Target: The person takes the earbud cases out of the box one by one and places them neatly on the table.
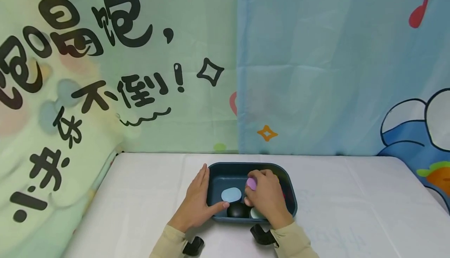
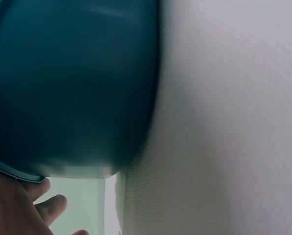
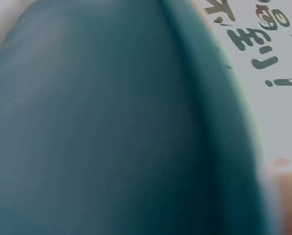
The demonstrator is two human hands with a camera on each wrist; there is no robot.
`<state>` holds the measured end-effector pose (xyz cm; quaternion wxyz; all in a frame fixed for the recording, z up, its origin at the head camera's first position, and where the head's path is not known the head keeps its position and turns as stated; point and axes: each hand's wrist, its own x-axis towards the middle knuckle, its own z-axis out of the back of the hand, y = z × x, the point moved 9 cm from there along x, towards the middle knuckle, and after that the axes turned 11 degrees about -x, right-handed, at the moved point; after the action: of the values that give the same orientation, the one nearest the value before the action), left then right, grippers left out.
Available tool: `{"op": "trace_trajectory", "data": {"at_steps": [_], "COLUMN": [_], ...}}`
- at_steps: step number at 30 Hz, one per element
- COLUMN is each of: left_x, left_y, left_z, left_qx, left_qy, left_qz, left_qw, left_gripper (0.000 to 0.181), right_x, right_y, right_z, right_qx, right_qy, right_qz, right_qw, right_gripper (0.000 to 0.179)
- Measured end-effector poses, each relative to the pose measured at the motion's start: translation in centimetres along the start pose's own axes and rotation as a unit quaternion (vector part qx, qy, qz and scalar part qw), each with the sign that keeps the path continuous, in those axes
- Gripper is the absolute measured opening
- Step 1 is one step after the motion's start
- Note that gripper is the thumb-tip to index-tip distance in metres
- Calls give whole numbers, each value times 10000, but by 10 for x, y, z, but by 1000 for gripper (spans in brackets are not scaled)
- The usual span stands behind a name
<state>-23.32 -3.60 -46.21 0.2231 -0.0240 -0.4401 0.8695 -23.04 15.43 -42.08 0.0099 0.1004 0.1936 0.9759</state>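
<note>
A dark blue rectangular tray (image 1: 225, 169) with raised walls stands on the table. My left hand (image 1: 198, 201) lies along its left side, fingers straight at the outer wall and thumb reaching over the rim. The left wrist view shows the tray's outer wall (image 2: 77, 88) with fingertips (image 2: 53, 208) beside the rim. Inside the tray my right hand (image 1: 268, 195) pinches a small purple rounded piece (image 1: 251, 184). A light blue oval piece (image 1: 231, 194), a black rounded piece (image 1: 238, 210) and a pale green piece (image 1: 256, 213) lie nearby, the last partly hidden by that hand.
A white cloth (image 1: 348, 207) covers the table around the tray. Printed curtains (image 1: 190, 24) hang behind and at the left. Black wrist-worn devices (image 1: 193, 246) sit by both sleeves. In the right wrist view, the blurred tray wall (image 3: 101, 122) fills most of the picture.
</note>
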Motion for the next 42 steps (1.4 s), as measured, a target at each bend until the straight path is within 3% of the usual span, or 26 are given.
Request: {"op": "trace_trajectory", "data": {"at_steps": [7,15,25,42], "left_x": [-1,-3,-3,-2], "left_y": [0,-1,2,2], "left_z": [4,4,4,-2], "left_qx": [-15,-105,-149,-216], "left_qy": [-16,23,-31,-31], "left_qz": [-27,32,93,146], "left_qw": [10000,9999,9998,9997], "left_gripper": [112,111,110,109], "right_x": [2,1,2,0], "right_y": [-1,-5,-14,-32], "right_z": [16,27,38,62], "right_qx": [230,437,441,65], "right_qy": [-258,-117,-123,-433], "right_qz": [51,94,-129,558], "right_qw": [9994,9989,9989,9975], "right_gripper": [30,34,38,36]}}
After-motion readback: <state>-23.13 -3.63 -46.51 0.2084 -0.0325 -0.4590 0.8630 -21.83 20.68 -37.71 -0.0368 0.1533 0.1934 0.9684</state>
